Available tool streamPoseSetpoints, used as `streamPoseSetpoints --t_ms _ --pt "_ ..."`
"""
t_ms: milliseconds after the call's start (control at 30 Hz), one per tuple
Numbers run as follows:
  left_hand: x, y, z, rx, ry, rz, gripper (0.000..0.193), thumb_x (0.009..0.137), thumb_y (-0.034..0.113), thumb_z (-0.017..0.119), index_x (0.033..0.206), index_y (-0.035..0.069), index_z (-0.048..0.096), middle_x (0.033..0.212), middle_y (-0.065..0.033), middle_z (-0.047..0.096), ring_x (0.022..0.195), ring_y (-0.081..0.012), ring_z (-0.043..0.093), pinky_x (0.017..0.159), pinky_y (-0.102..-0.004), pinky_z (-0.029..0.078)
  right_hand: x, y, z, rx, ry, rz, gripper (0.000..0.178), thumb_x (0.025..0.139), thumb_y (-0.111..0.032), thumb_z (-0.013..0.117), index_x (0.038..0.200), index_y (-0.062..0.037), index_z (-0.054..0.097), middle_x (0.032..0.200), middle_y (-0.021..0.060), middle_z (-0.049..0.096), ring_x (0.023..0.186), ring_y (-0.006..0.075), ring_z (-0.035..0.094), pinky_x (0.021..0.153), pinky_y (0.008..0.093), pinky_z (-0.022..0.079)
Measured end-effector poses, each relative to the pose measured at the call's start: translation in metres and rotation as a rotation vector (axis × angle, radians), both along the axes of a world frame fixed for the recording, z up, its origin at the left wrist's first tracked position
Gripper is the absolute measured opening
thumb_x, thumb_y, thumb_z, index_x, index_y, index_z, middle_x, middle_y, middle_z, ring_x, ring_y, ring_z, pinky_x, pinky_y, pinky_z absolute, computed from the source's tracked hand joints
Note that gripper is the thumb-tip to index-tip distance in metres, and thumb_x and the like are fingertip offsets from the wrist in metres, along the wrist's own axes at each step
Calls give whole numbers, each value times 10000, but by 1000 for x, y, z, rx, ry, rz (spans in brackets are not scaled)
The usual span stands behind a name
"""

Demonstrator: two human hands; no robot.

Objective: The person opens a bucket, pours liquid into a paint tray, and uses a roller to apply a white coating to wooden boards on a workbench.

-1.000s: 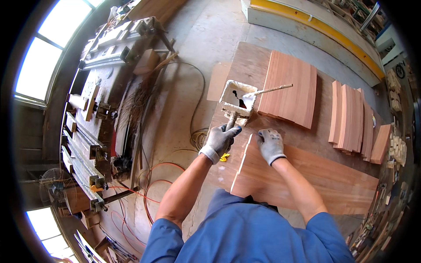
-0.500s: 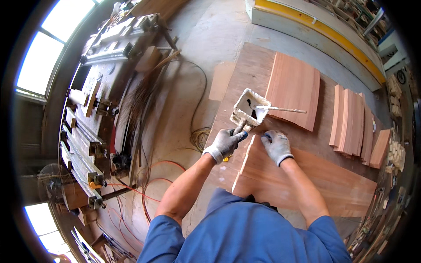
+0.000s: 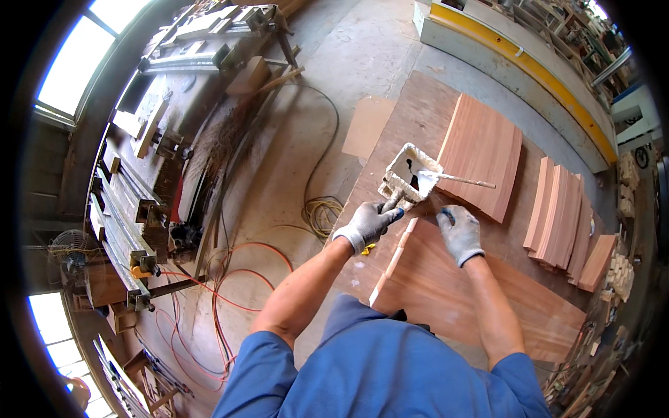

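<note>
Stained plywood worktop (image 3: 431,104) carries fanned reddish boards (image 3: 488,155) and narrower strips (image 3: 555,212). Gloved left hand (image 3: 369,224) grasps the handle of a white-crusted tray (image 3: 427,181) over the worktop; stick (image 3: 470,182) across its rim. Gloved right hand (image 3: 460,235): fingers curled by near board (image 3: 453,285); cannot tell whether pinching anything. Coiled cable (image 3: 319,211) on concrete floor (image 3: 341,59).

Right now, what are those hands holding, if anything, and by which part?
The left hand holds the white-crusted box by its handle. Whether the curled right hand holds anything cannot be told.
</note>
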State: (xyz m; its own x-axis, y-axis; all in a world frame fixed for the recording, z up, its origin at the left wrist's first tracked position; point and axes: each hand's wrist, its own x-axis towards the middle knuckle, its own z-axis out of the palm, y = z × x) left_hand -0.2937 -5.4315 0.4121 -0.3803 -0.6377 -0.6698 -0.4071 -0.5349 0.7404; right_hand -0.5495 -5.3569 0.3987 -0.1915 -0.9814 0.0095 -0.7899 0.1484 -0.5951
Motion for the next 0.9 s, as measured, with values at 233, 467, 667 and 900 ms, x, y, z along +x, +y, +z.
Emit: streamPoseSetpoints --t_ms 233,467,667,900 --pt "4 8 -34 -207 -70 -49 469 1011 482 681 1156 40 741 680 -1 543 555 -93 460 530 -321 419 3 -37 60 68 -476 -192 434 900 -238 839 1221 21 705 926 50 709 822 116 651 742 284 569" --pt "-5 7 -30 -166 -123 66 522 1037 523 602 1057 17 727 665 -45 595 542 -121 496 524 -339 434 9 -66 73 -99 -614 -74 238 1056 -227 653 1003 -4 721 762 22 665 683 86 607 612 270 528" --pt "-3 7 -39 -191 -126 73 520 1034 526 606 1027 22 734 635 -49 584 521 -131 492 507 -347 421 5 -85 144 -116 -272 148 324 1070 -286 587 925 -11 679 683 108 649 624 193 658 590 364 532" --pt "-4 8 -39 -189 -109 89 526 1035 534 605 1020 24 729 631 -42 571 516 -131 492 492 -352 414 33 -107 125 55 -221 218 360 1034 -324 579 865 -19 670 746 209 682 732 383 690 700 459 542"
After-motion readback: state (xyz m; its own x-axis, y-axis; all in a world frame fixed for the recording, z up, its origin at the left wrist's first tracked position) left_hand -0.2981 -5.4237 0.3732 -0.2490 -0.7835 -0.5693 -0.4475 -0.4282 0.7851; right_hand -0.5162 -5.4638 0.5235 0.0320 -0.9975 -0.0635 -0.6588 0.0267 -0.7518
